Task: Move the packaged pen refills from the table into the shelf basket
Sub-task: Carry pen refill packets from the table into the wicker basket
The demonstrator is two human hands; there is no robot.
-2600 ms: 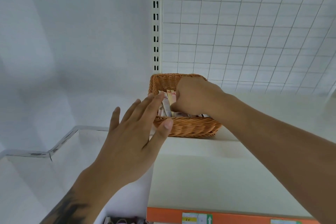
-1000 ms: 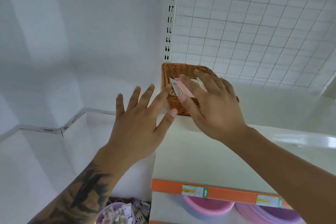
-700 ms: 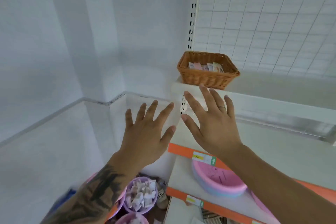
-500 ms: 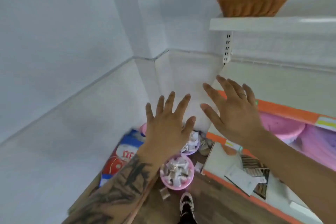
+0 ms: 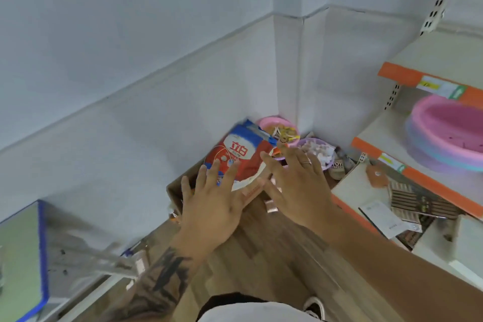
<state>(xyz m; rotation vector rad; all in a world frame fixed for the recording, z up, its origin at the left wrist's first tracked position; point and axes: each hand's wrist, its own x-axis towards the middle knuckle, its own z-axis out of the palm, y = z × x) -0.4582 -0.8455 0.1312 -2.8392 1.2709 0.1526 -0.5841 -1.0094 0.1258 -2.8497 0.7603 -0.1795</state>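
At 8 o'clock I see the table, green top with a blue edge, only a corner of it in frame and blurred. I can make out no refills on that corner, and the basket is out of frame, so I cannot place the refills from this view.

Left hand: at centre, fingers straight and spread, palm down, holding nothing. Right hand: just beside it at 3 o'clock, fingers likewise spread, a ring on one finger, holding nothing.

Beyond the fingertips, at 12 o'clock, a red and blue bag sits in a cardboard box on the floor. Small pink and purple bowls of loose items lie in the corner behind it.

At 3 o'clock the shelves carry a large pink basin and flat packs on the lowest level.

Hazards, as I judge them:
- Both hands point at the floor clutter, not the table. I could pick up the wrong stock there.
- The frame is smeared, which suggests quick head motion. A reach made now could miss the table edge or strike it.
- The flat packs on the lowest shelf could be mistaken for refills. I would confirm the item on the table before gripping.
- The box and bowls lie close to the feet, so a step toward the table could knock them.
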